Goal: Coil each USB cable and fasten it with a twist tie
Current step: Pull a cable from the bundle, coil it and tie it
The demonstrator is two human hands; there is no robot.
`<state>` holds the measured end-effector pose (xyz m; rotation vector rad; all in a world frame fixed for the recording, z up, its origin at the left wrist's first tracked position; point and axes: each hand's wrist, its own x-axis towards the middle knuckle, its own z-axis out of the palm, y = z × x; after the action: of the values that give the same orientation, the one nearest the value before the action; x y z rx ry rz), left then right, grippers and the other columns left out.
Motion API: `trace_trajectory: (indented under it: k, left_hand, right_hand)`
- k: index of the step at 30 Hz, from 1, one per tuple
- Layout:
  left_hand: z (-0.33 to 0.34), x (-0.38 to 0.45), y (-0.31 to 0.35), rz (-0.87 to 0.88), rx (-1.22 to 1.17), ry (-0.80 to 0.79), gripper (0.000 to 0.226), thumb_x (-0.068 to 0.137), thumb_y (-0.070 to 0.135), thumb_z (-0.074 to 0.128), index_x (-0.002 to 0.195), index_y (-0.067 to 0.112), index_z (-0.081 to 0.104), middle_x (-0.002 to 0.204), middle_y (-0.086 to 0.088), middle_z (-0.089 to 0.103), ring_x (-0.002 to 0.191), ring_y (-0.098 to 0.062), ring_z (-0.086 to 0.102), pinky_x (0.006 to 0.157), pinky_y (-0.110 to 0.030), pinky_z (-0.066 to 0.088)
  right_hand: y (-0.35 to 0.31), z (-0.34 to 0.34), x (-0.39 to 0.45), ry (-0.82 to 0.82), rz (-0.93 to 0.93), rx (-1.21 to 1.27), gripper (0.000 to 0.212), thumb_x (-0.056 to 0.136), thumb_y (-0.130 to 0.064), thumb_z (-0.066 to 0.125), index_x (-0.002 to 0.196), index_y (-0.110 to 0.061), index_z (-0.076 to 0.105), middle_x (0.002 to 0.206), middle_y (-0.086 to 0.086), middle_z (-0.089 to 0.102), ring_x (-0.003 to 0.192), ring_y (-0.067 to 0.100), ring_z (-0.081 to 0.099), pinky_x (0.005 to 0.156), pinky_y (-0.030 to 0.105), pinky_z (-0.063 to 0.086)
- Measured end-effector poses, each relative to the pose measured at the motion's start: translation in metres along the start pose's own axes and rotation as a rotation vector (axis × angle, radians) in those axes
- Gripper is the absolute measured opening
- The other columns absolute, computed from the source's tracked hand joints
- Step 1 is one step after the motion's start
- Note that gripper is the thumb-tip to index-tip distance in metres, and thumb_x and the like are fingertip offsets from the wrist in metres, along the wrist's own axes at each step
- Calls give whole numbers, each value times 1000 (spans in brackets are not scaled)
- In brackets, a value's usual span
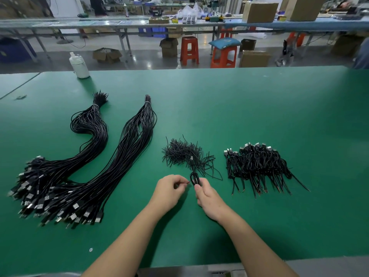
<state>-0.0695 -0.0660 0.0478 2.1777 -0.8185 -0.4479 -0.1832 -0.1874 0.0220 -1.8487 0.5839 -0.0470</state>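
Two hands are working just above the near part of our green table [259, 108]. We are gripping a small coiled USB cable [194, 179] in our right hand [207, 198], fingers curled round its lower end so the black loop is standing up out of the fist. Our left hand [169, 191] is pinching a thin black twist tie [187, 182] between thumb and fingertips, its tip reaching just beside the coil.

Beyond the hands, a bristly heap of loose ties [182, 153] is lying on the felt-like mat, wiry and tangled. To its right, finished coils [257, 164] are sitting bunched together, plugs up, tails splayed toward us. Far left, two long bundles of straight cables [111, 156] are sprawling in glossy curves, each banded at the far end, metal plugs fanning near the edge.

Farther back, a white plastic bottle [79, 65] is standing at the table's rim; red stools [189, 49] and cardboard boxes [259, 12] are crowding the floor and benches behind.
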Motion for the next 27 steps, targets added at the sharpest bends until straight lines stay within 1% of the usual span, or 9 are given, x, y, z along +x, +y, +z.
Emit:
trace_trajectory:
  k: [3, 8, 10, 12, 14, 17, 19, 23, 27]
  left_hand:
    - [5, -1, 2, 67, 100, 6, 15, 92, 19, 64, 98, 26, 76, 86, 13, 61, 72, 2, 51, 67, -12, 34]
    - [7, -10, 3, 224, 296, 51, 13, 94, 22, 60, 100, 20, 71, 92, 4, 58, 81, -14, 57, 75, -27, 47]
    - [6, -15, 3, 371, 463, 143, 5, 89, 19, 65, 89, 14, 66, 86, -1, 55, 74, -21, 57, 62, -37, 51]
    - [4, -16, 4, 569, 593, 251, 14, 77, 11, 75, 76, 12, 61, 77, -3, 53, 68, -24, 54, 51, -36, 49]
    - [1, -13, 4, 801, 679, 307, 8, 77, 7, 68, 76, 12, 62, 81, -5, 58, 76, -26, 55, 61, -36, 50]
    - [-7, -10, 9, 972, 689, 229, 19, 85, 7, 49, 88, 12, 67, 105, -6, 64, 112, -27, 60, 91, -36, 48]
    - [-10, -6, 12, 962, 662, 139, 23, 81, 5, 46, 89, 14, 66, 107, -2, 66, 112, -21, 62, 97, -32, 45]
    - [-8, 5, 15, 710, 610, 71, 12, 83, 7, 61, 87, 19, 62, 84, 8, 65, 83, -18, 60, 73, -30, 39]
    - [1, 8, 18, 354, 354, 7, 13, 98, 21, 51, 90, 25, 60, 86, 11, 63, 87, -18, 53, 82, -34, 41]
  right_hand:
    - [0, 0, 0, 12, 11, 51, 22, 106, -35, 35, 87, -42, 44, 74, -7, 43, 61, 9, 37, 61, 30, 33]
    - [1, 2, 2, 28, 30, 77, 25, 107, -32, 36, 87, -24, 49, 71, -4, 41, 58, 9, 35, 58, 29, 31]
    - [0, 2, 3, 50, 42, 108, 28, 107, -31, 36, 85, -27, 52, 66, -4, 39, 52, 8, 34, 52, 25, 28]
    - [-3, 1, 3, 40, 68, 119, 30, 107, -32, 36, 81, -28, 51, 63, -6, 38, 47, 6, 32, 46, 23, 27]
    - [-6, -1, 4, -13, 90, 129, 29, 106, -32, 37, 81, -25, 48, 61, -8, 36, 44, 5, 30, 42, 25, 26]
    - [-9, -5, 5, -98, 103, 140, 27, 106, -36, 35, 91, -18, 50, 57, -12, 35, 44, 6, 29, 42, 28, 27]
    - [-10, -7, 5, -130, 108, 160, 31, 106, -40, 35, 97, -17, 53, 55, -12, 34, 45, 8, 29, 43, 28, 29]
    - [-11, -6, 3, -157, 106, 165, 29, 107, -34, 35, 110, -15, 57, 58, -11, 36, 51, 9, 34, 47, 27, 39]
    - [-10, -3, 0, -114, 95, 189, 26, 106, -24, 34, 112, -9, 55, 62, -7, 36, 53, 10, 35, 47, 28, 40]
